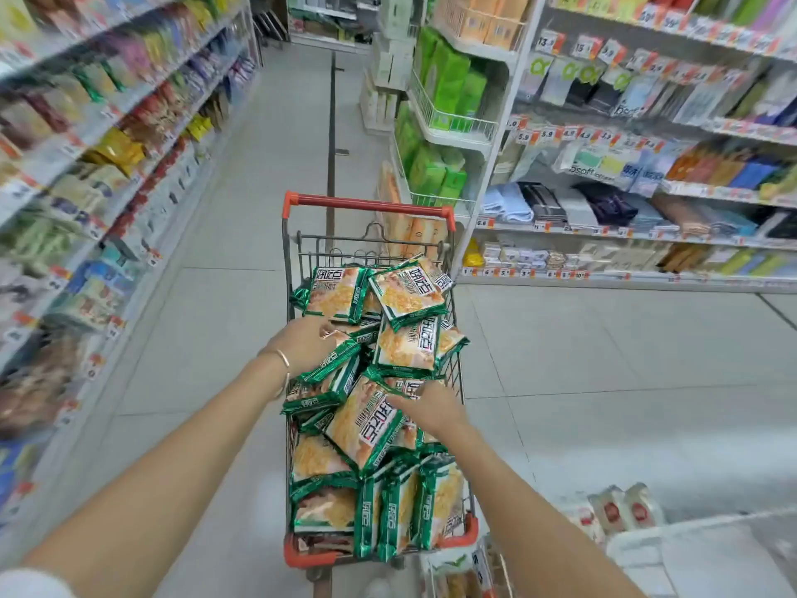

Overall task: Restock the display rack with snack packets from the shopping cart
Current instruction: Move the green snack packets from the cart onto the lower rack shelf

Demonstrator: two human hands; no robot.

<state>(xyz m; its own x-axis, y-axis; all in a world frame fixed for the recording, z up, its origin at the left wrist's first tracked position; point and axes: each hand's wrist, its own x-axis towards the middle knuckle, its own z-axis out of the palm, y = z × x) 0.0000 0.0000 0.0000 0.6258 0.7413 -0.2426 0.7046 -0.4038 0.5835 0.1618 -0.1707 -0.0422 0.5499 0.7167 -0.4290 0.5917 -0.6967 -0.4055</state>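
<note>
A shopping cart [366, 205] with red corners stands in the aisle straight ahead, heaped with several green-edged orange snack packets [405, 343]. My left hand [302, 338] reaches into the heap at the cart's left side, and its fingertips touch a packet [332, 360] there. My right hand [431, 407] lies on the pile nearer me, with its fingers on the edge of a tilted packet [366, 425]. Whether either hand grips a packet is hidden by the packets and blur. The snack shelves of the display rack [108, 174] run along the left.
Shelves of tissues, towels and boxed goods [625, 200] line the right side. A wire end rack with green packs [448, 123] stands beyond the cart. A white bin with wrapped goods [625, 520] sits at my lower right. Tiled floor [241, 209] stretches ahead on the left.
</note>
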